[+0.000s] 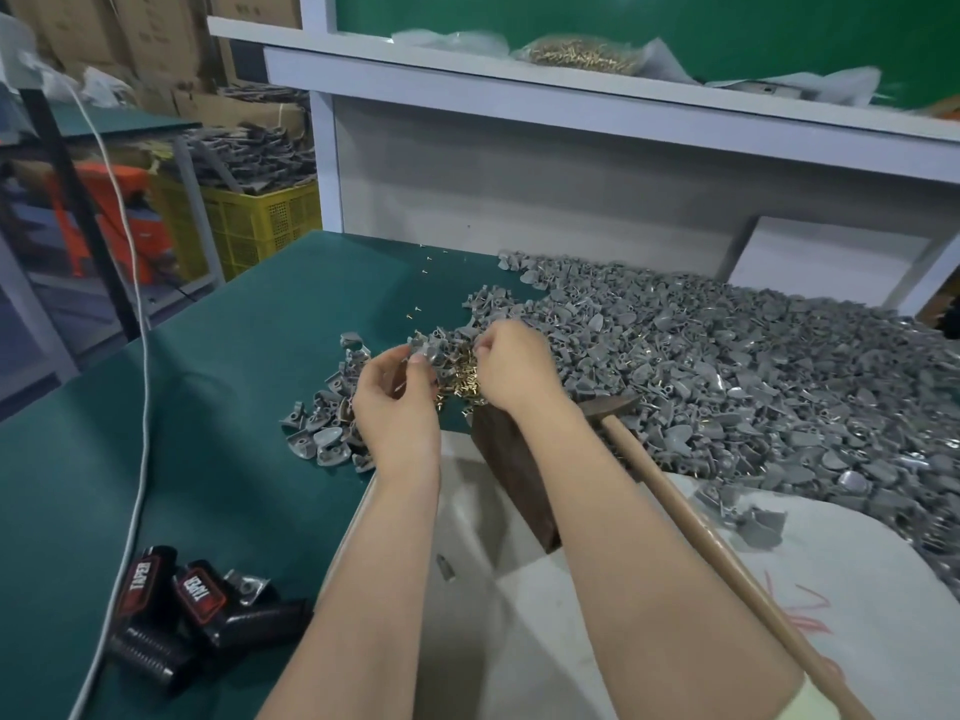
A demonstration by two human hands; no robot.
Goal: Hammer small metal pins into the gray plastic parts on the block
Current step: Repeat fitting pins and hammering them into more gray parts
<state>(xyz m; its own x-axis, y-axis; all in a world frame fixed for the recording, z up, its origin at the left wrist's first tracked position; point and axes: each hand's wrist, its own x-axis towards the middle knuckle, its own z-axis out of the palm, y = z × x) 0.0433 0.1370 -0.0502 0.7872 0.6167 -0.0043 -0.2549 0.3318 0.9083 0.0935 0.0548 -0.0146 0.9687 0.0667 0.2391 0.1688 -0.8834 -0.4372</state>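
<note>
A green-matted worktop runs under a white shelf, with cardboard boxes and a yellow crate in the background. In the head view, a dark block stands at the worktop's near edge, partly hidden by the right forearm. A hammer lies with its head beside the block's right top corner, its wooden handle slanting toward the camera. Just behind the block lies a small heap of brass pins, and behind and to the right of it spreads a big pile of gray parts. Above the pins, the left hand pinches a gray plastic part between thumb and fingers. The right hand is behind the block with its fingertips drawn together; whether they grip a pin cannot be told. Far left of the block, a white cable crosses the worktop.
</note>
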